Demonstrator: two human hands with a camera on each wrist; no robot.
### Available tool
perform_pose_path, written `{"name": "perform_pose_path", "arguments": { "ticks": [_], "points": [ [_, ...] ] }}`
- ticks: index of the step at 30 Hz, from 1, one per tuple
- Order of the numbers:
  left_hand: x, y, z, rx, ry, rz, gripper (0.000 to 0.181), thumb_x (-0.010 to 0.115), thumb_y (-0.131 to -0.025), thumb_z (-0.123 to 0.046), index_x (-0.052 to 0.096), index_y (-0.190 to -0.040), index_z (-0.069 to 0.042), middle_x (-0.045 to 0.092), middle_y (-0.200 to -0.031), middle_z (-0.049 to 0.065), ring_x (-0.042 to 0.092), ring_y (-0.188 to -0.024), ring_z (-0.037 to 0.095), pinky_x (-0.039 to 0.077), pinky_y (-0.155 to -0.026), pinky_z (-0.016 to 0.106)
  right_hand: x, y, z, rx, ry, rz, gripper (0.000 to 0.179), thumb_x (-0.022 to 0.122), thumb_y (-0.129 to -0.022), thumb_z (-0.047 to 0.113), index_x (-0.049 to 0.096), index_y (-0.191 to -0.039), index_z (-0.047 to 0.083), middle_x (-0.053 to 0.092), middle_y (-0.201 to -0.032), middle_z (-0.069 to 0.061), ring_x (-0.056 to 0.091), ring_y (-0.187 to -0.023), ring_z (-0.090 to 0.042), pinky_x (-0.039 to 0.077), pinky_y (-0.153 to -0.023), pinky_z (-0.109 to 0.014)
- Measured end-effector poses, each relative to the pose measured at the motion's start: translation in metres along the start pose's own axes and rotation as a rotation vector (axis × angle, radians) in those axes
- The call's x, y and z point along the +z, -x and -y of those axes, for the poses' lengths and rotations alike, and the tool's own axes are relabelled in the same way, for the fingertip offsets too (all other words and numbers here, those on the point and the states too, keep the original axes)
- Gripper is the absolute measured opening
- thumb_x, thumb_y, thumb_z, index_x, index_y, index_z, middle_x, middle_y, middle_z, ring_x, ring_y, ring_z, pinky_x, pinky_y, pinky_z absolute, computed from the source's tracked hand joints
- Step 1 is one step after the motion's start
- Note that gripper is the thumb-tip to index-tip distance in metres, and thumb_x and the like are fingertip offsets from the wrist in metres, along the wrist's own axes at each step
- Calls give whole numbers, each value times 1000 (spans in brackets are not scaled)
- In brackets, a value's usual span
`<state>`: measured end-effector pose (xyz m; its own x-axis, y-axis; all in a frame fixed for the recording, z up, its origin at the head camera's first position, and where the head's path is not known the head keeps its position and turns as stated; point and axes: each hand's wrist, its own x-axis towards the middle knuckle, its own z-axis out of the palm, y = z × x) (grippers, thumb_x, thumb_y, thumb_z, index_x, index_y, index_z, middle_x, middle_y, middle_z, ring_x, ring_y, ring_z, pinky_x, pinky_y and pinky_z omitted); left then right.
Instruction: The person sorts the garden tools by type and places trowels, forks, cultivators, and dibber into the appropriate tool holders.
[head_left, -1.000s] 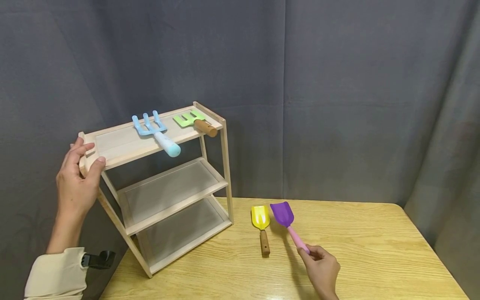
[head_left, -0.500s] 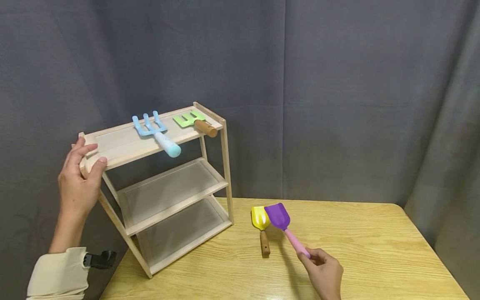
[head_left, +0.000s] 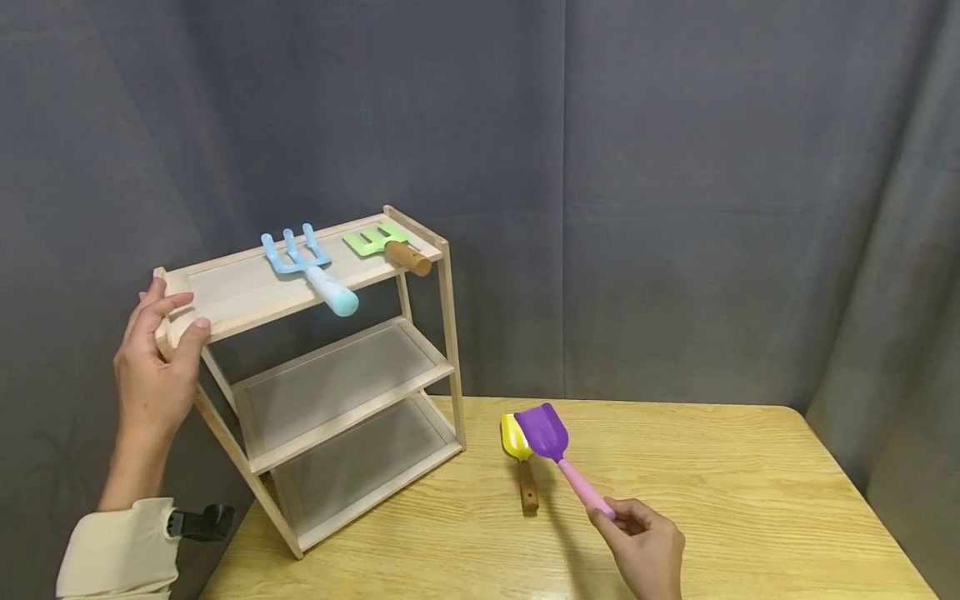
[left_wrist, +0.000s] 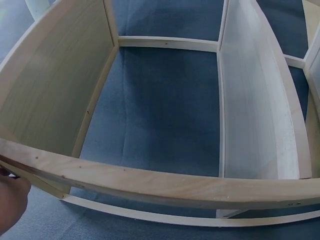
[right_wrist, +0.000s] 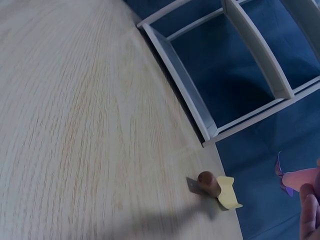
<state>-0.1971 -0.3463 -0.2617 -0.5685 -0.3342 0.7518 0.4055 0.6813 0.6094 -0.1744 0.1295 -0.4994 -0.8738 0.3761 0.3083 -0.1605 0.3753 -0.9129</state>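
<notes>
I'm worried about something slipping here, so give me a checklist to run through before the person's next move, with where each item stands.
1. Purple shovel held by its pink handle in the right hand: ok.
2. Purple shovel apart from the yellow shovel: ok; they overlap in the head view, but the right wrist view shows a gap.
3. Left hand gripping the wooden shelf rack: ok, at its top left end.
4. Blue hand fork wholly on the top shelf: not ok; its handle overhangs the front edge.
5. Green hand fork likewise: not ok; its handle overhangs too.
6. All rack feet planted: cannot tell; not every foot shows.
</notes>
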Motion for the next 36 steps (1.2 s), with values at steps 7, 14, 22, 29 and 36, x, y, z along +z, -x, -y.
{"name": "perform_pose_path", "arguments": {
  "ticks": [7, 14, 22, 29, 36],
  "points": [
    [0, -1, 1, 13, 9, -10, 34, 61, -87, -8, 61, -118, 6, 42, -149, 9, 30, -139, 18, 17, -113, 29, -1, 3, 9, -75, -43, 27, 14, 85, -71, 6, 75, -79, 2, 69, -68, -4, 62, -53, -7, 49, -49, -17],
    [1, 0, 0, -1, 10, 1, 34, 60, -88, -9, 60, -119, 6, 41, -149, 7, 29, -140, 17, 17, -113, 29, -2, 4, 15, -78, -80, 30, 13, 85, -68, -1, 75, -77, 3, 70, -69, -4, 63, -53, -8, 51, -50, -18],
    [0, 0, 1, -21, 0, 8, 34, 59, -89, -9, 59, -120, 6, 39, -151, 3, 28, -140, 14, 16, -113, 26, -3, 6, 22, -77, -96, 61, 14, 83, -69, -4, 74, -76, 4, 70, -70, -3, 64, -55, -11, 52, -50, -20],
    [1, 1, 0, -13, 10, 12, 34, 59, -89, -8, 60, -119, 7, 39, -150, 6, 29, -139, 11, 17, -112, 25, -5, 6, 32, -107, -130, 91, 14, 83, -69, -4, 74, -76, 5, 69, -69, -2, 66, -57, -12, 54, -52, -22],
    [2, 1, 1, -21, 22, -1, 34, 58, -89, -7, 59, -120, 8, 39, -150, 7, 29, -139, 13, 18, -112, 24, -4, 9, 53, -140, -192, 112, 14, 81, -69, -8, 73, -77, 0, 70, -73, -8, 66, -59, -11, 54, -54, -21]
  ]
}}
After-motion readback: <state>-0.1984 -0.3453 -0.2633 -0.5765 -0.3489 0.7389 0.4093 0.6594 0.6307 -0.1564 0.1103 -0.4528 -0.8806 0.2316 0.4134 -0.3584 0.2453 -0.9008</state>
